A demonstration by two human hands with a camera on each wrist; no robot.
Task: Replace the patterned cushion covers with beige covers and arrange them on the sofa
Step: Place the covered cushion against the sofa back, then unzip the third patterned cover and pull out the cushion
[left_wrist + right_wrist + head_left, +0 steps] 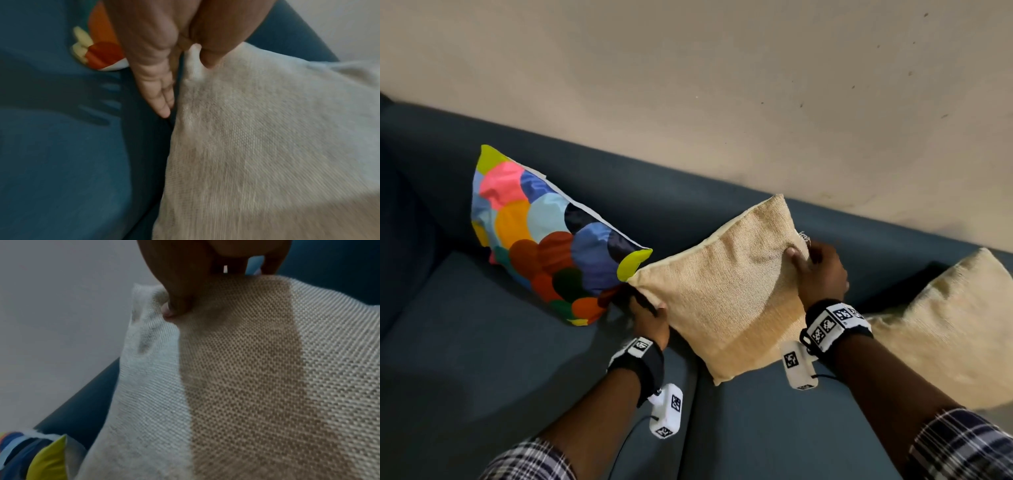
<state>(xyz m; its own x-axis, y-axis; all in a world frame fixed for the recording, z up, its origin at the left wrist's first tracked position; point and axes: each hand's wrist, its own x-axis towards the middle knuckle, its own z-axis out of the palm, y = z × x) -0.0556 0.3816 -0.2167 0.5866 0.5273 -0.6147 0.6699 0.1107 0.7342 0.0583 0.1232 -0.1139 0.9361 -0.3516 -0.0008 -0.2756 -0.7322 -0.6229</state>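
Note:
A beige cushion [722, 287] stands tilted on one corner against the back of the blue sofa [482, 359]. My left hand [649, 317] pinches its left corner [193, 63], thumb on the front, fingers [160, 97] behind. My right hand [822, 270] grips its upper right corner [156, 308], thumb pressed into the weave. A patterned cushion [551, 236] with coloured circles leans on the sofa back just left, its yellow corner touching the beige one. It shows again in the left wrist view [102, 48] and the right wrist view [30, 454].
A second beige cushion [955, 329] lies at the right end of the sofa, close to my right forearm. A plain cream wall [722, 85] rises behind the sofa back. Bare blue seat spreads to the lower left.

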